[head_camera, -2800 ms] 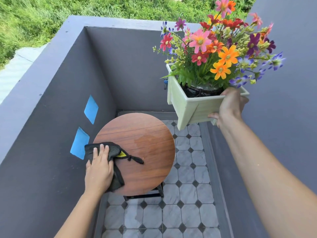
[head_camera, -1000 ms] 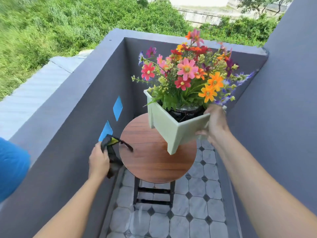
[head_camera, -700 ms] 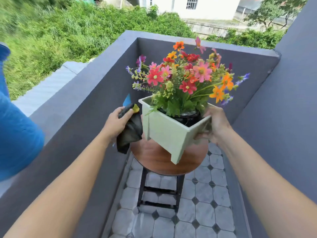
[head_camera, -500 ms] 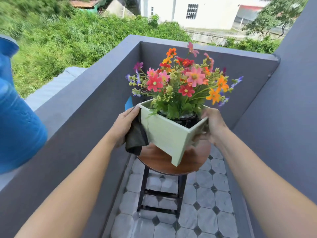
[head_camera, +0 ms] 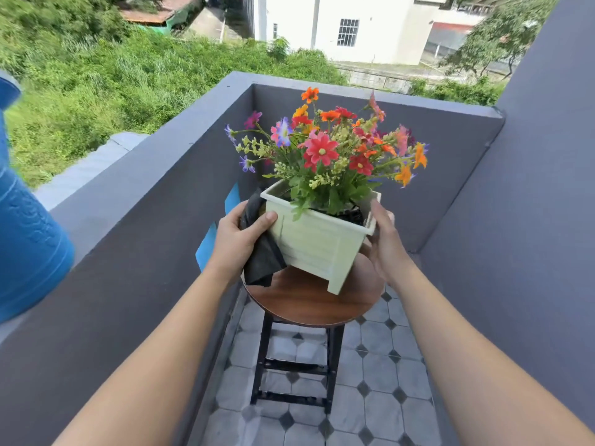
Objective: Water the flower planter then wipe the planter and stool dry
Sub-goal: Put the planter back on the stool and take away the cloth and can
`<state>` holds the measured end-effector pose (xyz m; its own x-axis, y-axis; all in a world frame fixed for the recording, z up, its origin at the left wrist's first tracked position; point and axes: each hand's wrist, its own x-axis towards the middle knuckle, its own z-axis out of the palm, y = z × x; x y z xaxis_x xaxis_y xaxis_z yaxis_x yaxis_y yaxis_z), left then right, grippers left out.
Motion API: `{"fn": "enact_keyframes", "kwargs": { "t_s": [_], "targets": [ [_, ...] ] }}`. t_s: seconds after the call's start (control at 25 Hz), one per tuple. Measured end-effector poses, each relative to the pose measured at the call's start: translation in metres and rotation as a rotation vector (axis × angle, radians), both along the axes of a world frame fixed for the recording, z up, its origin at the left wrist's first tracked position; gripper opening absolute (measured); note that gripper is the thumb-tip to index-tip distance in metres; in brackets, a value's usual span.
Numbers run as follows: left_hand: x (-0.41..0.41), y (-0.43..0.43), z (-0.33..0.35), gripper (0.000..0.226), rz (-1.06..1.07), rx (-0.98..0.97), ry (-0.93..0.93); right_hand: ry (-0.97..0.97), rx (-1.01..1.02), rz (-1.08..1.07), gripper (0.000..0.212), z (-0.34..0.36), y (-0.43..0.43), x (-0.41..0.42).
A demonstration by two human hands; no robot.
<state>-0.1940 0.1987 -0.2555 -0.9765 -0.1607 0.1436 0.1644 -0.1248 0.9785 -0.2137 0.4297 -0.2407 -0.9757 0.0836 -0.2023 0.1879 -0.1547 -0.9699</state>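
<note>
A pale green square planter point(head_camera: 314, 241) full of colourful flowers point(head_camera: 325, 149) is held tilted just above the round wooden stool point(head_camera: 306, 302). My left hand point(head_camera: 236, 241) presses a black cloth point(head_camera: 262, 263) against the planter's left side, thumb on its front face. On the planter's right side my right hand point(head_camera: 384, 244) grips the rim and wall. Whether a planter leg touches the stool top I cannot tell.
A dark grey parapet wall point(head_camera: 138, 201) runs along the left and the back, and a grey wall point(head_camera: 531, 220) closes the right. A blue watering container point(head_camera: 25, 239) stands on the left ledge. Grey patterned tiles point(head_camera: 373, 381) cover the narrow floor.
The stool top was being wiped while the planter hung high on the right. Now the planter is lowered over the stool, turned, and my left hand has brought the cloth against its side.
</note>
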Motion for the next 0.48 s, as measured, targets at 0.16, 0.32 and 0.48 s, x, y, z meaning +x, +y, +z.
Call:
{"fn": "enact_keyframes", "kwargs": {
  "t_s": [0.16,0.32,0.48],
  "targets": [
    [0.004,0.012,-0.003,0.024,0.062,-0.023,0.018,0.023,0.125,-0.124,0.089,-0.007,-0.007,-0.002],
    [0.008,0.012,-0.006,0.016,0.093,-0.041,0.031,0.056,0.127,-0.143,0.069,-0.001,-0.010,-0.005],
    [0.014,0.017,-0.009,0.018,0.127,-0.070,0.026,0.035,0.007,-0.058,0.104,-0.058,0.010,-0.050]
  ]
}}
